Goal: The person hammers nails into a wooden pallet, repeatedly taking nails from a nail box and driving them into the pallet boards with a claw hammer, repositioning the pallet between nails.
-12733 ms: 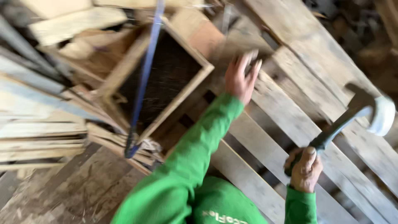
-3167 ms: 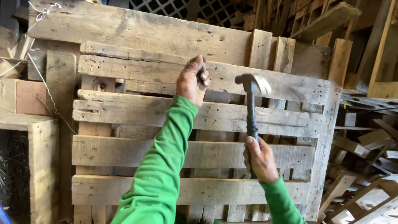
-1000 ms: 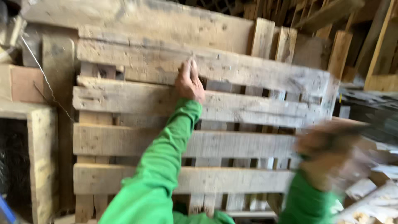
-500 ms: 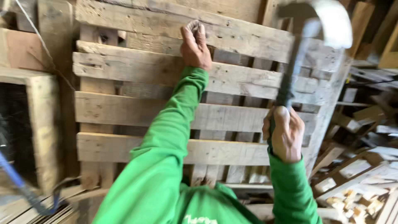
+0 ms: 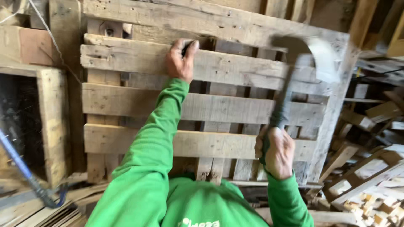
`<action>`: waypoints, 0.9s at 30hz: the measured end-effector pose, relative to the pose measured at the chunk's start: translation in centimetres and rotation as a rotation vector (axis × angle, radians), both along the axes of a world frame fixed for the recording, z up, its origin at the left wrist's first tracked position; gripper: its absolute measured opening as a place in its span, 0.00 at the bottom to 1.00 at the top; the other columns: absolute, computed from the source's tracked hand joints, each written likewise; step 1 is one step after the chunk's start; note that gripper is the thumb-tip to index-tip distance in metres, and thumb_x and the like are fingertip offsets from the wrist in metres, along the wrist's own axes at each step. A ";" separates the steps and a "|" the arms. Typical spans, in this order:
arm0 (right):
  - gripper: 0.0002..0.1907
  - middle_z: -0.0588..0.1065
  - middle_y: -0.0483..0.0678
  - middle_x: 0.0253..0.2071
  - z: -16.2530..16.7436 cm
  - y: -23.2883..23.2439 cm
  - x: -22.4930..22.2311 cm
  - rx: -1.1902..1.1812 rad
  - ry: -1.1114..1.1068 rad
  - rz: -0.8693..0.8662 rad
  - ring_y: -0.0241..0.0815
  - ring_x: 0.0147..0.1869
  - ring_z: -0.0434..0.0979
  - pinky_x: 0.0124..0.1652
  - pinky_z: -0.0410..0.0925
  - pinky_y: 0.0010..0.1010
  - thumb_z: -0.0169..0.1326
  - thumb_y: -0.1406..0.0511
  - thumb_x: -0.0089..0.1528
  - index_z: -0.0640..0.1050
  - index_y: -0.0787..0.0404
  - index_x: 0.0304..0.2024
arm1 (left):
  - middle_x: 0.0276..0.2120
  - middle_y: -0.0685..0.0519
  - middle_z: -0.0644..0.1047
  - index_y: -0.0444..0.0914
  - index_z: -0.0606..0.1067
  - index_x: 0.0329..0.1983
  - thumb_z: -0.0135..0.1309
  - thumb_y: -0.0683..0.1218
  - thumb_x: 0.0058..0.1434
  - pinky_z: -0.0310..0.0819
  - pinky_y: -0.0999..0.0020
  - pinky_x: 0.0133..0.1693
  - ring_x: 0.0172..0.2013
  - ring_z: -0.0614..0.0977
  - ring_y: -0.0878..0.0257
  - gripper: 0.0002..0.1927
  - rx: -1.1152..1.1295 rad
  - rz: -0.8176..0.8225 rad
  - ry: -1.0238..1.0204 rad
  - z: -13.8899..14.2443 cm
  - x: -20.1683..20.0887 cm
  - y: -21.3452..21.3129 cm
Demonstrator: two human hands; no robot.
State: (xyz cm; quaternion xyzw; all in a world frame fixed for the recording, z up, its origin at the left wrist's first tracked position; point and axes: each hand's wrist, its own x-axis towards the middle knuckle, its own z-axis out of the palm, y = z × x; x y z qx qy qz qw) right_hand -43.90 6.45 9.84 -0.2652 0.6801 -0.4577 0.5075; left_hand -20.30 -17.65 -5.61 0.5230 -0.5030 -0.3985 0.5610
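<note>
A wooden pallet [image 5: 202, 80] is propped upright against stacked timber, its slats running across the view. The left hand [image 5: 181, 61] is hooked over the top edge of the second slat, at about 11 o'clock from the view's centre, fingers curled into the gap and pressed on the wood. The right hand [image 5: 277, 151], at 4 o'clock, is wrapped tight round the handle of a hammer [image 5: 290, 84], whose blurred head is raised toward 1 o'clock, near the top slat.

The step in hand is judged to be a hammer blow on the upper boards while the pallet is steadied. A controlled strike is called for next, kept well clear of the bracing fingers.

Compared with half a second earlier, the hammer head is seen lower and nearer the boards, while the left hand's grip is unchanged.
</note>
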 end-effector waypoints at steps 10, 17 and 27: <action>0.21 0.71 0.49 0.27 -3.6 -1.0 0.0 -0.499 0.000 0.192 0.37 0.25 0.70 0.24 0.68 0.31 0.58 0.49 0.68 0.71 0.59 0.44 | 0.30 0.48 0.79 0.36 0.78 0.39 0.60 0.47 0.68 0.76 0.63 0.36 0.31 0.81 0.58 0.09 -0.109 0.117 -0.137 0.3 -0.3 0.5; 0.18 0.69 0.41 0.20 -8.0 4.2 0.3 0.194 0.147 0.226 0.30 0.20 0.65 0.20 0.61 0.27 0.49 0.54 0.68 0.73 0.62 0.33 | 0.35 0.46 0.78 0.38 0.75 0.40 0.59 0.45 0.69 0.75 0.54 0.38 0.36 0.81 0.47 0.07 -0.134 0.185 -0.320 0.4 -0.8 0.5; 0.21 0.68 0.40 0.20 -7.6 6.5 -0.1 0.385 0.019 0.144 0.29 0.22 0.63 0.21 0.60 0.27 0.55 0.53 0.68 0.72 0.63 0.30 | 0.40 0.44 0.78 0.38 0.73 0.43 0.54 0.47 0.73 0.73 0.47 0.40 0.41 0.80 0.42 0.07 -0.116 -0.063 -0.845 2.5 -3.2 2.2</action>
